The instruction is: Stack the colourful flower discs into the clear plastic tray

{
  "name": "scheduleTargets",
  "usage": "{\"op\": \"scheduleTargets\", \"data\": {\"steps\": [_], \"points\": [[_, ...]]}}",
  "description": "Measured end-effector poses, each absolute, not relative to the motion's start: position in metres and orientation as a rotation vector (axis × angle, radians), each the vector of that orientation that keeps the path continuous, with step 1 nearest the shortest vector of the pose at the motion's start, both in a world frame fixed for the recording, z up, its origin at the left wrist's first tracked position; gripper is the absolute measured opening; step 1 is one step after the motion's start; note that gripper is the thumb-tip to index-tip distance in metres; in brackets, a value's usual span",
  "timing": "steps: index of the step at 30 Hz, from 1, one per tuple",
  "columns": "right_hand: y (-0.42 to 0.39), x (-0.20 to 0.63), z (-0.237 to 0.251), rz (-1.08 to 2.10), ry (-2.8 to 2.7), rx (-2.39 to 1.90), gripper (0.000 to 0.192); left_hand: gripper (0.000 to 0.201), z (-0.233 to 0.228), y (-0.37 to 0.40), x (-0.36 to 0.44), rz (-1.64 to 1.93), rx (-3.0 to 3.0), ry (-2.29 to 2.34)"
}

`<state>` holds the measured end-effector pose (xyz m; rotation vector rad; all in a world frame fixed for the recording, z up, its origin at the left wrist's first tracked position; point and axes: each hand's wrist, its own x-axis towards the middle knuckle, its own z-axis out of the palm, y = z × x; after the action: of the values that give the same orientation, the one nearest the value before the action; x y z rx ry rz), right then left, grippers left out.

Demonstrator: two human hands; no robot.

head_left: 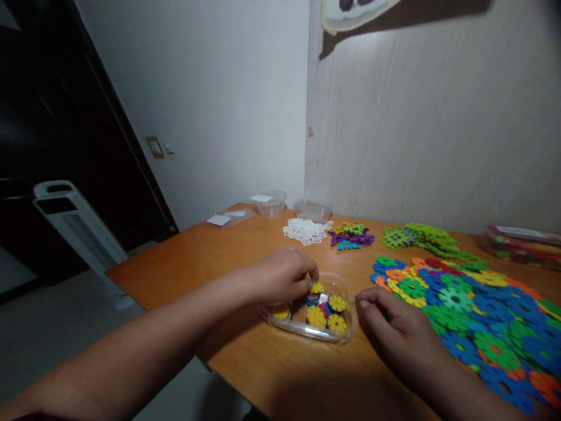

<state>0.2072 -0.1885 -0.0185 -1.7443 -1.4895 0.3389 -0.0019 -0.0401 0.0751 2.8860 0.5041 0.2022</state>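
Observation:
A clear plastic tray [302, 332] sits near the table's front edge. Stacks of small notched plastic discs [336, 323] stand inside it, yellow ones on top. My left hand [283, 275] reaches over the tray's left side. Its thumb and forefinger are closed on a stack of discs [315, 287] with a yellow disc on top and darker ones below. My right hand [394, 318] rests on the table just right of the tray, fingers curled in and thumb against them. Nothing shows in its grip. Another yellow disc [280, 312] lies partly under my left wrist.
A wide pile of larger colourful notched discs [477, 316] covers the table's right side. Farther back lie white pieces [305, 231], purple and yellow pieces [353, 237], and green pieces [421, 238]. Clear containers [313, 210] and a filled red-lidded box [523, 245] stand by the wall.

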Motion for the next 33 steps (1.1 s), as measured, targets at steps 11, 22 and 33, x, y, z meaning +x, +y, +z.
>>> {"op": "scheduleTargets", "data": {"steps": [11,22,33], "points": [[-0.189,0.209,-0.022,0.391,-1.483,-1.747,0.027,0.022,0.075,-0.047,0.01,0.091,3.084,0.414],[-0.189,0.208,-0.022,0.398,-1.468,-1.745,0.027,0.02,0.077,-0.046,0.011,0.125,3.089,0.427],[-0.188,0.209,-0.026,0.402,-1.454,-1.748,0.026,0.015,0.07,-0.051,0.03,0.08,3.305,0.303]]}}
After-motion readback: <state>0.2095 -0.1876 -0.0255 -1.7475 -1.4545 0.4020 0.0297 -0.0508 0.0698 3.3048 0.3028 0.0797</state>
